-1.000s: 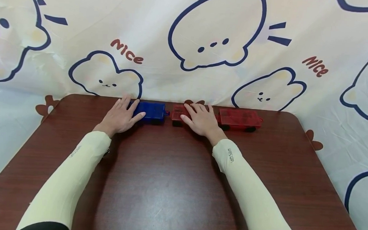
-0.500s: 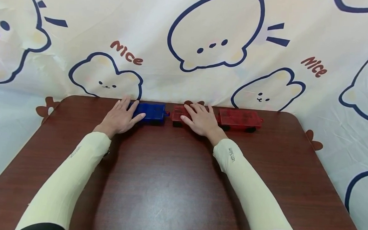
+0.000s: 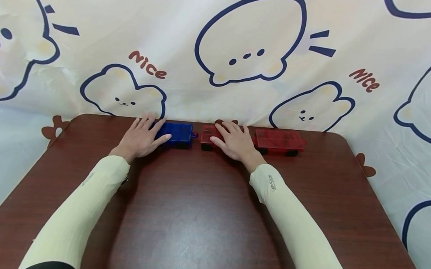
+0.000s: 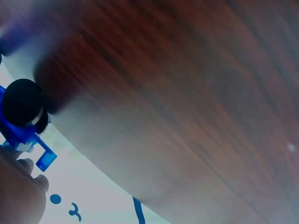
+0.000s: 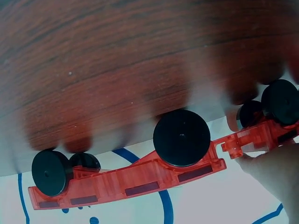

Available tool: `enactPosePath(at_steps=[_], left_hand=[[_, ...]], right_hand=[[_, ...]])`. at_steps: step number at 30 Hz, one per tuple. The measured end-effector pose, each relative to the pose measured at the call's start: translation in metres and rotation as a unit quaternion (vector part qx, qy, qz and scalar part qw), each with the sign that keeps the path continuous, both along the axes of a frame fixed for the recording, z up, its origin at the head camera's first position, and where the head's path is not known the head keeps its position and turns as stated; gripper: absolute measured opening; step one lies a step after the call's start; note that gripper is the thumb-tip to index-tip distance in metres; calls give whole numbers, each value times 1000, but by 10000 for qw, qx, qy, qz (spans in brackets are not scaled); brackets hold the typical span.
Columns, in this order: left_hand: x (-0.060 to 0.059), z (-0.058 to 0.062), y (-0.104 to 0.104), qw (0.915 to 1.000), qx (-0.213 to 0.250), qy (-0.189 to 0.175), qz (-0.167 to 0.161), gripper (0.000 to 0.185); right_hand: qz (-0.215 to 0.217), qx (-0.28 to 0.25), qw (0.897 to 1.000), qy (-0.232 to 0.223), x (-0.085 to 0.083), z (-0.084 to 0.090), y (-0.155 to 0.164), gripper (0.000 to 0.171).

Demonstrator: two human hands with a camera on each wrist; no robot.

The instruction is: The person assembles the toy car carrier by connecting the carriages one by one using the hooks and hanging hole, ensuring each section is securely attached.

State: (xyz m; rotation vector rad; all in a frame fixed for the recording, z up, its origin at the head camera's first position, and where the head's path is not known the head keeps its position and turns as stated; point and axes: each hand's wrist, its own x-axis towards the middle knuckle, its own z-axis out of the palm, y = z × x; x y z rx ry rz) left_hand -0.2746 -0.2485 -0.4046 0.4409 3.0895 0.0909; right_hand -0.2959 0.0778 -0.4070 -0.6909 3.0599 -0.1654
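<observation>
Along the table's far edge stand three flat, see-through toy wagons on black wheels, in a row. My left hand (image 3: 137, 140) rests on the left part of the blue wagon (image 3: 178, 133), fingers stretched forward and thumb along the near side. Its blue hook-shaped coupling (image 4: 46, 158) sticks out in the left wrist view. My right hand (image 3: 237, 145) lies with spread fingers over the middle red wagon (image 3: 207, 133), hiding most of it. Right of that hand is another red wagon (image 3: 279, 141). A small coupling (image 3: 195, 135) bridges most of the narrow gap between blue and red.
The brown wooden table (image 3: 189, 207) has rounded far corners and a shiny top. Directly behind its far edge hangs a pale cloth (image 3: 217, 101) with cartoon outlines, close to the wagons. The cloth continues along both sides.
The head view has tilted up slightly, so the scene sits a little lower. Both hands and the wagons keep their places.
</observation>
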Motion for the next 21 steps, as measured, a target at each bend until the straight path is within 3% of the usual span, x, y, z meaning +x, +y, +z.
enactPosePath(at_steps=[12, 21], left_hand=[[1, 5, 12, 9997, -19, 220, -118, 87], [2, 7, 24, 9992, -19, 393, 3, 85]], right_hand=[[-95, -69, 9997, 201, 0, 7, 1, 75], [-110, -151, 9992, 350, 0, 12, 10, 76]])
